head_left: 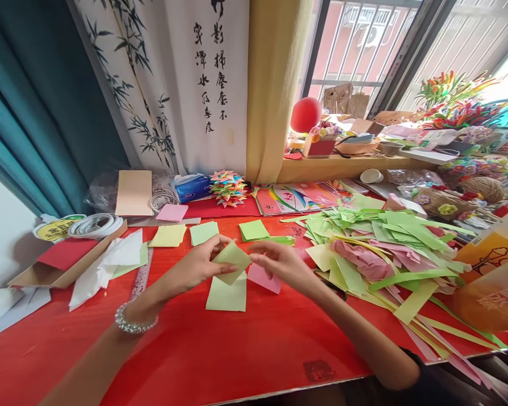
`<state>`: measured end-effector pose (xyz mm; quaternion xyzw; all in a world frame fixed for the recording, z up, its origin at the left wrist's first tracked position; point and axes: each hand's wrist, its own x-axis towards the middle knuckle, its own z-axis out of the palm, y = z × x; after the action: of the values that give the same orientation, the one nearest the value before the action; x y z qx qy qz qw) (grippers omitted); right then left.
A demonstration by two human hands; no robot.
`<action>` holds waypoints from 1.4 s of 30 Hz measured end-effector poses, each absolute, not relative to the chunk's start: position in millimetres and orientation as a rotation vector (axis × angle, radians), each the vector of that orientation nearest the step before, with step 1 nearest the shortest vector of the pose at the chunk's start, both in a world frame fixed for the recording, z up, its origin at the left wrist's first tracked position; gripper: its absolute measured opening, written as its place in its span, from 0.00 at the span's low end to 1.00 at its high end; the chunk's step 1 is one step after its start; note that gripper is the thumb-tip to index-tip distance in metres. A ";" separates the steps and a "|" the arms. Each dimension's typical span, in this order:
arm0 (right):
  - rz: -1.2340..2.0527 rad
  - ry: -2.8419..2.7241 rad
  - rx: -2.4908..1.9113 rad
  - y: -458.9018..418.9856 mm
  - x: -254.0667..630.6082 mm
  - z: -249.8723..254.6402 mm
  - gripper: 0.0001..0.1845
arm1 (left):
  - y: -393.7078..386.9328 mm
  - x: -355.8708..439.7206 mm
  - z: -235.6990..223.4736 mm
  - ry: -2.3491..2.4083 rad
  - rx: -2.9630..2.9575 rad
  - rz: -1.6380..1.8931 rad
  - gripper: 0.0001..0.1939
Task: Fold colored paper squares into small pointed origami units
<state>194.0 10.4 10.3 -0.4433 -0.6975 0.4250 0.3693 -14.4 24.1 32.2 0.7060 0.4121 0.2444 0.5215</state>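
A small square of light green paper is held up above the table, turned so one corner points right. My left hand pinches its left side, thumb lying on top. At the right corner, the thumb and fingertips of my right hand close on the paper's edge. Below it, a pale green paper square lies flat on the red table, and a pink paper square lies partly under my right fingers. Behind my hands sit a yellow stack, a mint stack and a bright green stack of paper squares.
A heap of green and pink paper scraps spreads over the right, beside an orange-printed plastic container. On the left are a cardboard tray, white tissue and a ruler. A folded-paper ball stands at the back.
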 end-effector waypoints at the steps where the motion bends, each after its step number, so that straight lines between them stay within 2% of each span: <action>1: 1.155 -1.823 -1.107 6.3 188.7 8.8 0.15 | 22.6 -12.2 32.2 0.990 1.669 0.631 0.19; 5: 1.251 -1.683 -1.091 2.3 182.6 6.3 0.14 | 20.9 -9.3 31.6 1.089 1.580 0.853 0.23; 9: 1.394 -1.426 -1.012 7.4 185.3 9.7 0.12 | 20.6 -8.6 31.3 1.171 1.548 1.076 0.18; 13: 1.603 -1.274 -0.850 5.4 181.0 9.3 0.13 | 13.8 -2.0 26.3 1.236 1.599 1.135 0.14; 18: 1.733 -1.097 -0.665 -0.1 175.2 3.5 0.14 | 5.9 5.1 16.4 1.342 2.114 1.249 0.14; 24: 1.785 -0.890 -0.627 0.3 177.4 5.9 0.10 | 6.4 5.2 9.3 1.117 2.673 1.191 0.19; 31: 1.750 -0.874 -0.602 0.3 177.1 9.8 0.14 | 4.0 6.7 5.5 1.098 2.802 1.085 0.20; 34: 1.621 -1.036 -0.649 -1.1 176.1 9.1 0.11 | 0.1 9.0 8.2 1.108 2.750 1.013 0.20; 38: 1.387 -1.209 -0.804 -1.1 175.6 5.2 0.10 | -3.5 10.3 17.6 1.147 2.362 0.994 0.15; 42: 1.258 -1.357 -0.912 1.0 175.7 -1.5 0.11 | -0.6 10.6 22.0 1.214 1.942 1.079 0.17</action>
<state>175.7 1.0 -1.5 -0.3794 -0.5644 0.5233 0.5135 10.6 -0.6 22.0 0.7317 0.4574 0.4065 0.3002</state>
